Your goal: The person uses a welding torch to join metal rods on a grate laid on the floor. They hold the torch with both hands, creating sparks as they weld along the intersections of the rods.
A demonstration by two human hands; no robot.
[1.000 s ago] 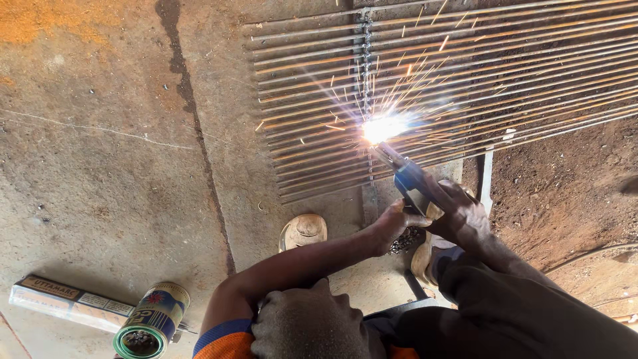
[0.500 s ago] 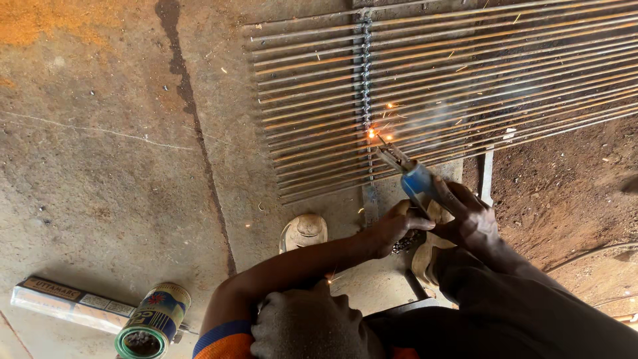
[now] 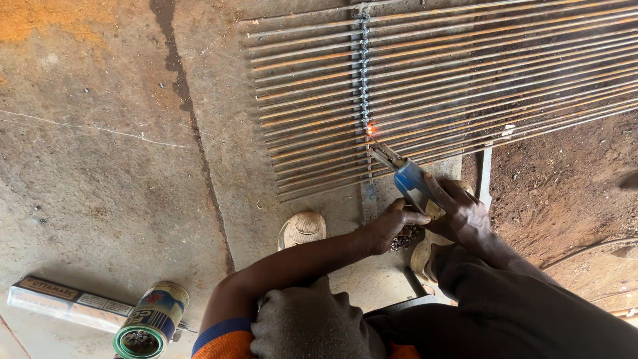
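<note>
1. My right hand (image 3: 465,216) is clenched around the blue-handled electrode holder (image 3: 412,185), thumb and fingers wrapped over its rear half. My left hand (image 3: 392,226) is curled up against the holder's underside as a brace; I cannot tell whether it grips the holder or only props it.
2. The holder sits just below the lower edge of the steel rod grille (image 3: 465,86). Its thin welding rod (image 3: 377,146) slants up and to the left, and the tip touches the vertical cross bar (image 3: 364,80), where a small orange glow (image 3: 371,129) shows.
3. Handling, as I judge it: the holder looks stiff and moderately heavy at the jaw end, so the insulated blue handle is the only sane place to hold. The rod is slender, likely whippy and brittle in its coating, and hot near the tip. The grille is rigid, heavy steel and will not shift under a touch.
4. Edges: the grille's rod ends (image 3: 266,126) on the left are bare cut ends, and the weld beads along the cross bar look rough.
5. Room: open concrete floor (image 3: 100,166) lies to the left. Near my left elbow stand an open tin can (image 3: 151,320) and a long flat box (image 3: 63,304), touching or nearly so. A sandal (image 3: 302,229) sits just beside the left forearm, and bare earth (image 3: 565,186) is to the right.
</note>
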